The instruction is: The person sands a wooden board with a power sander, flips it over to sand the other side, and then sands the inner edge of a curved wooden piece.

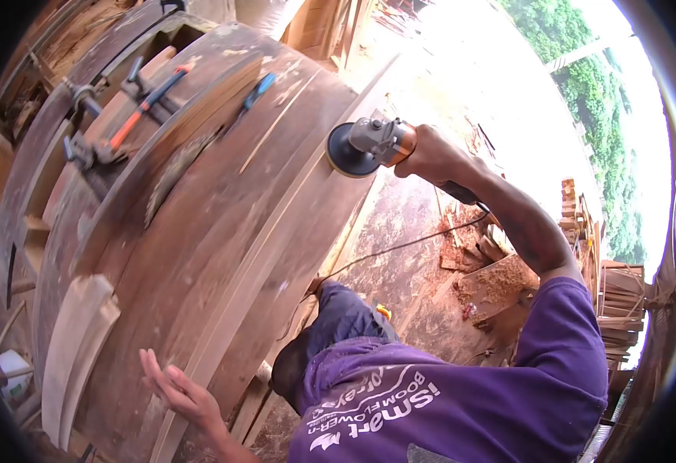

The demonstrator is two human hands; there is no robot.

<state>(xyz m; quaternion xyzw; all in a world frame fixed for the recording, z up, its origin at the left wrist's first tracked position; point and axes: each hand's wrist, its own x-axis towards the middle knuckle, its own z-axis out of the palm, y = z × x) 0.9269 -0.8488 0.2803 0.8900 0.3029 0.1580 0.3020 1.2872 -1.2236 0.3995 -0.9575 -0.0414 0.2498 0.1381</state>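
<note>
My right hand (434,154) is closed around the body of an angle grinder (384,141) fitted with a round sanding disc (351,152). The disc overlaps the edge of a long, narrow wooden board (253,266), toward its far end. This pale board runs lengthwise along the near side of a brown wooden workbench (168,239). My left hand (183,397) holds nothing; its fingers are spread, palm turned up, over the near end of the board. From the grinder a dark power cord (407,245) trails down past my body.
On the bench lie curved wooden pieces (79,339), a bar clamp with an orange handle (133,119), a blue-handled tool (257,91) and a thin wood strip (280,123). Sawdust and offcuts (500,289) cover the floor at right, with stacked wood (622,305) beyond.
</note>
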